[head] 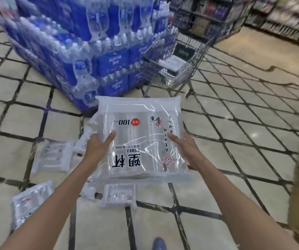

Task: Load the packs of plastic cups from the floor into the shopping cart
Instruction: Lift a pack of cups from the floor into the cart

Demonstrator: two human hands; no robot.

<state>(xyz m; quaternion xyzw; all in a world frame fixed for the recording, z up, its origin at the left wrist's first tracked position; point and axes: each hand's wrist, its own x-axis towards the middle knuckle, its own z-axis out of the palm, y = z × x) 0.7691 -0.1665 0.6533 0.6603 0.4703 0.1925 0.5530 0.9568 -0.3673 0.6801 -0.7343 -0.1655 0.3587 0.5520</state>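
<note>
One pack of plastic cups [141, 139] is held up between the left hand [98, 147] and right hand [186, 150]. Other packs [52, 156] are left on the floor [235, 159]. The shopping cart [177, 56], far ahead, is not reached yet.

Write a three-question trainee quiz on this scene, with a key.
1. True or false: both hands grip the held pack.
2. Which stands beside the cart? A) stacked water bottles B) a ladder C) a fridge
3. Fill in: other packs lie on the ____.

Key:
1. True: the left hand and right hand hold its edges.
2. A, the water bottles.
3. Floor; one pack lies left of the arms.
</note>
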